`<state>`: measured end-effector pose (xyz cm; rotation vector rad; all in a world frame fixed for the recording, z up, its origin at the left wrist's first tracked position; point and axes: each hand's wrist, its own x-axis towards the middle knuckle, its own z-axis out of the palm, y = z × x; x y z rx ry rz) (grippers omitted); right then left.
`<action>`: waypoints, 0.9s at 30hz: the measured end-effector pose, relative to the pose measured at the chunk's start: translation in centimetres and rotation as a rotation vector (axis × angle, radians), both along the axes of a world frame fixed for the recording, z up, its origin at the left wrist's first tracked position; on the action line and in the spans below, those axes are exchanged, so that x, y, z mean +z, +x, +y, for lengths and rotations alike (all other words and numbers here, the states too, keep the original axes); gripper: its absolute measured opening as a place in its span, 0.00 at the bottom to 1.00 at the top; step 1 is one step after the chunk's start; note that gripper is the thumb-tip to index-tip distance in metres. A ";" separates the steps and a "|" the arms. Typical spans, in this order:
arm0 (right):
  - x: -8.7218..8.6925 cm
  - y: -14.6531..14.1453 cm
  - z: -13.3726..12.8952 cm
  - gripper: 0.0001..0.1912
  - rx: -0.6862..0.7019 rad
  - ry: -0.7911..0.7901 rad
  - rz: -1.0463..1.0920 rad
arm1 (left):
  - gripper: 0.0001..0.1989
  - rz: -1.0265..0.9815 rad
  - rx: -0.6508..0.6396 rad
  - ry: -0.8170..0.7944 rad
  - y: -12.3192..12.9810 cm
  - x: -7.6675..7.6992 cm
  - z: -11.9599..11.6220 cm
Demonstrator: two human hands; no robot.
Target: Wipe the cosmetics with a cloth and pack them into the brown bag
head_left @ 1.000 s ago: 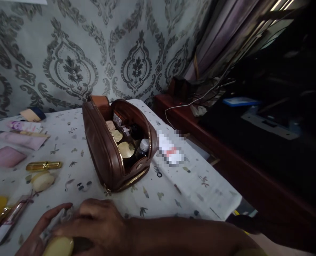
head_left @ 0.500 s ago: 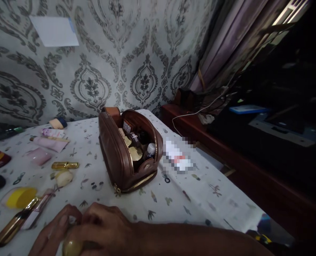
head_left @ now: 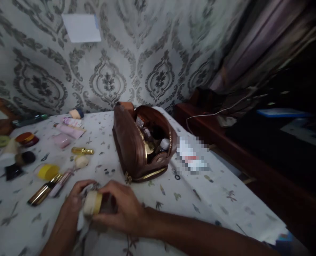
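Damask wallpaper (head_left: 107,78) in grey and white rises behind a table covered with a white patterned tablecloth (head_left: 206,199). Near its front edge both hands meet around a small cream jar with a gold lid (head_left: 92,203): the right hand (head_left: 123,208) curls its fingers over the jar from the right, and the left hand (head_left: 71,204) closes on it from the left with a pale cloth (head_left: 81,222) bunched beneath. Just beyond the hands stands an open brown leather toiletry bag (head_left: 136,145), its zip undone and small bottles and jars showing inside. To the left lie scattered cosmetics: a gold lipstick tube (head_left: 82,151), a yellow lidded pot (head_left: 47,171), a pink tube (head_left: 69,131) and a makeup brush (head_left: 25,158).
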<state>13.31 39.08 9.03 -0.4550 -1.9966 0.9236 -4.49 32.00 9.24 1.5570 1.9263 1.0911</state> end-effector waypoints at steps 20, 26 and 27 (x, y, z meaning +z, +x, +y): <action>1.2 -0.2 0.0 0.17 0.196 -0.053 -0.043 | 0.24 -0.514 -0.047 -0.142 1.6 3.8 0.1; 0.6 -0.4 0.0 0.16 0.104 -0.126 0.035 | 0.25 -0.636 -0.028 -0.221 1.7 3.8 0.2; 0.4 -0.5 -0.1 0.16 0.080 -0.155 0.032 | 0.25 -0.547 -0.023 -0.172 1.6 4.0 0.0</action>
